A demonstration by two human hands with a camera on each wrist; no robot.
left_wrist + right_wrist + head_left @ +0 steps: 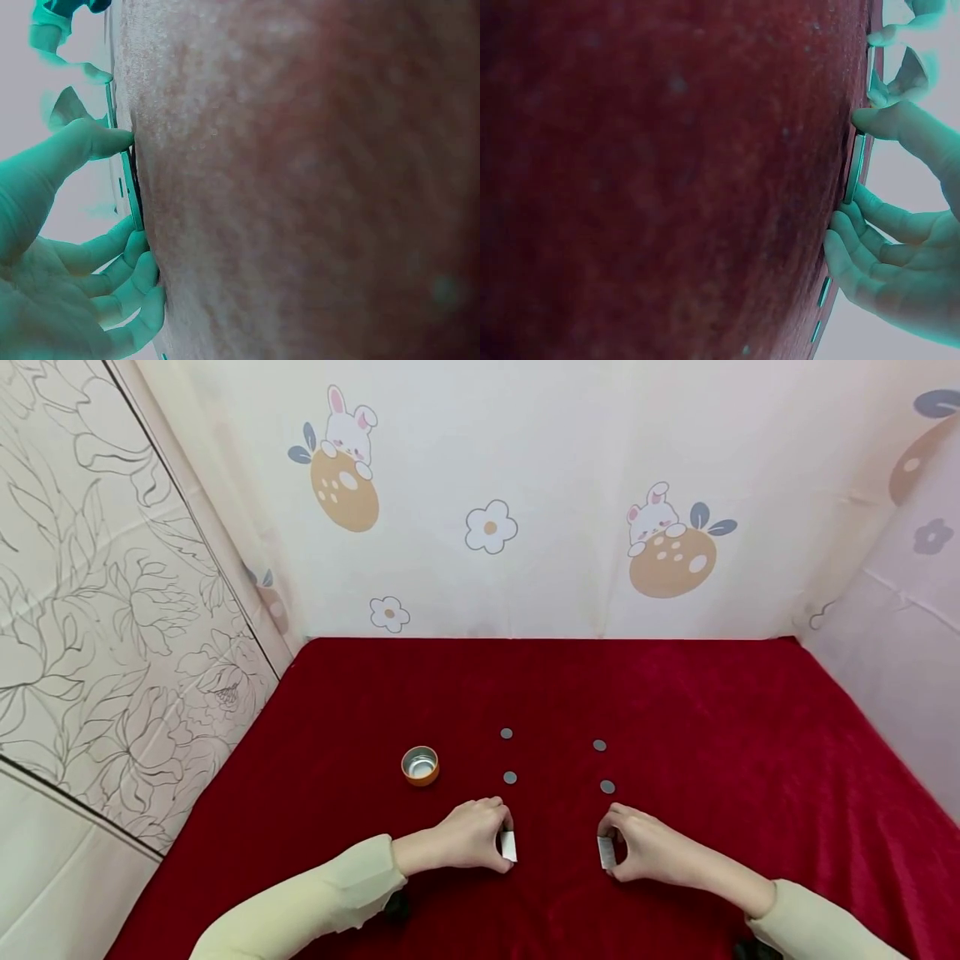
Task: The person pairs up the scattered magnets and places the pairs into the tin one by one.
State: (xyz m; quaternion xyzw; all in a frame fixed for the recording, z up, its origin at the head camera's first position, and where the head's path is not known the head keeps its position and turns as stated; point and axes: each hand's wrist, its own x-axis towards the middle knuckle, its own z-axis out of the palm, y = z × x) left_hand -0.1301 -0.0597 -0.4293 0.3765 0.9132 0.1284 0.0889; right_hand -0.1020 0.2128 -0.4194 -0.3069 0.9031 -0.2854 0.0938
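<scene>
My left hand (474,835) holds a small flat white rectangular piece (508,846) by its two ends, thumb on the near end and fingers on the far one. Opposite it, my right hand (651,850) grips a similar pale rectangular piece (606,852) the same way. A gap of red cloth separates the two. Both wrist views show a thin slab, the left piece (132,191) and the right piece (854,169), low at the cloth between thumb and fingertips. Exactly what the pieces are cannot be made out.
Beyond my hands lie several grey coin-like discs: two on the left, nearer disc (510,777) and farther disc (507,733), and two on the right, nearer disc (607,787) and farther disc (599,745). A small round orange tin (420,766) stands left of them on the red cloth (675,693).
</scene>
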